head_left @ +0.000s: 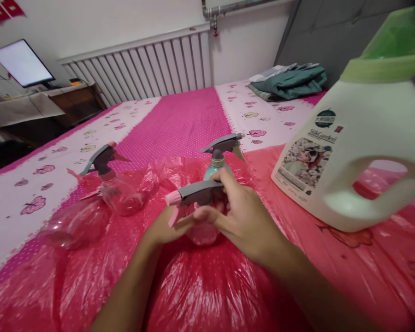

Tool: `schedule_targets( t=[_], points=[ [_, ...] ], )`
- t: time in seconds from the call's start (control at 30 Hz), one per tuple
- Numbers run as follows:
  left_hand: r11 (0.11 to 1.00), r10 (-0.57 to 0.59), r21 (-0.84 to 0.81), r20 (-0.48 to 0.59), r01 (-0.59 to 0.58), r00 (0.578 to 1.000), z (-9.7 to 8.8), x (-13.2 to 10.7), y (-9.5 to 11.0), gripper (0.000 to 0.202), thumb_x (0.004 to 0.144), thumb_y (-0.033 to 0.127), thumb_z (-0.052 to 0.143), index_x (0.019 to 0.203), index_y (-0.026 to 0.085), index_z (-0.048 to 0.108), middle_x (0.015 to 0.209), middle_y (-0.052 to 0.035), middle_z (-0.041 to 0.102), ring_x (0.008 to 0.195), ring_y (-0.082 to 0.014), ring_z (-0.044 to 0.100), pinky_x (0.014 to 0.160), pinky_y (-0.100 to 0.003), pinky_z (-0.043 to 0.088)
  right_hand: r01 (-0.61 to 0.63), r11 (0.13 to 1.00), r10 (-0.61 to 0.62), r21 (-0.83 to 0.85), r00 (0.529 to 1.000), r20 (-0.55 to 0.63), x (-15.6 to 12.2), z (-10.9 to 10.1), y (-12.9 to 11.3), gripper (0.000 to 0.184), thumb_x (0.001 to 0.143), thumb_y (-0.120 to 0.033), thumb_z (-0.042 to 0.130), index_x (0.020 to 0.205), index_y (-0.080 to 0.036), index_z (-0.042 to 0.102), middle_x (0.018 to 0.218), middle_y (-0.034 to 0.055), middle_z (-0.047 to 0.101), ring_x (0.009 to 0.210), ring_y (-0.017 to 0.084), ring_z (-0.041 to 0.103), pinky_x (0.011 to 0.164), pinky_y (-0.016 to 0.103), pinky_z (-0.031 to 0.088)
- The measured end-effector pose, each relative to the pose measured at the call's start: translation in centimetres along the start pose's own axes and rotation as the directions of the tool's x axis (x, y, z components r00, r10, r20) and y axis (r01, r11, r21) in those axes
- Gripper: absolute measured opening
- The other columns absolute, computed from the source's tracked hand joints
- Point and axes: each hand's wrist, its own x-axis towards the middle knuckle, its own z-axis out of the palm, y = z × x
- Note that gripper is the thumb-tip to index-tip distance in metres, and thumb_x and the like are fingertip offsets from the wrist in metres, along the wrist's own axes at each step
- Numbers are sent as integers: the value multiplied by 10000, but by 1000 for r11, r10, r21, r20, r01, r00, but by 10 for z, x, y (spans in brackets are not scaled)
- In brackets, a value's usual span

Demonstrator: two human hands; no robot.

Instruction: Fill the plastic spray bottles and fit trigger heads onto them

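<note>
Grey-and-pink spray head [198, 192] is pinched by fingers of the right hand [245, 214]; left hand's [174, 227] fingers hidden, state undeterminable.

Colour & pattern distrib., near to far.
Near: spray hd [198, 189] grey, nozzle [173, 198] and trigger [175, 216] pink; plastic sheet [207, 281] transl. red. Left: sprayer [102, 160] dk grey w/ pink. Right: jug [359, 120] off-white, cap [397, 44] lt green. Far: bedspread [190, 120] magenta w/ white dots, white bands w/ pink/yellow plant motifs; folded cloth [292, 83] dk green.
</note>
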Motion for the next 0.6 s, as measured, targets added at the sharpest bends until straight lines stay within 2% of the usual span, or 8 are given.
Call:
schedule_targets(
  t=[0.03,0.1,0.23,0.37,0.47,0.6],
  points=[
    [1000,1,-22,-2,-1,1000,0,0,0,413,881,616,692,1009,224,717,926,-87,734,1016,-318,704,994,-471,596,41,999,-41,8,999,18,0,-4,1,434,965,-641,664,1021,-234,524,759,11,649,649,200,613,568,293,372],
    [999,22,-36,-21,-23,1000,1,1,-2,409,904,627,674,1018,236,716,900,-72,737,1053,-313,702,1046,-479,570,87,994,-86,-62,996,21,-1,-11,0,326,1009,-538,648,1029,-227,553,770,0,643,663,184,609,596,291,376],
    [998,52,-44,-42,-54,998,4,2,-9,446,885,634,694,1112,251,723,937,-65,758,1108,-314,698,1079,-475,555,6,934,-3,-358,1000,8,-1,-17,-10,262,938,-355,774,992,-199,570,777,-12,638,635,172,596,575,277,328],
    [997,30,-66,-31,-32,999,5,3,-8,437,895,585,691,1185,260,728,1004,-64,780,1104,-314,711,1042,-458,583,-54,835,85,-547,996,32,1,-18,-20,360,927,-465,804,1040,-186,606,746,1,641,638,204,632,555,276,281],
    [998,12,-63,-10,-13,1000,5,3,-2,412,887,573,698,1161,269,748,987,-59,790,1108,-325,717,1049,-474,584,-81,751,135,-656,990,31,1,-18,-23,452,908,-572,795,1060,-179,630,693,17,644,678,268,692,544,284,240],
    [995,-57,-84,-16,55,998,6,1,4,311,874,521,728,1044,266,782,1012,-50,803,1095,-320,730,1058,-459,589,-10,699,77,-715,995,60,-1,-22,-23,541,828,-608,857,1072,-174,645,740,55,702,714,328,737,543,297,208]
  ],
)
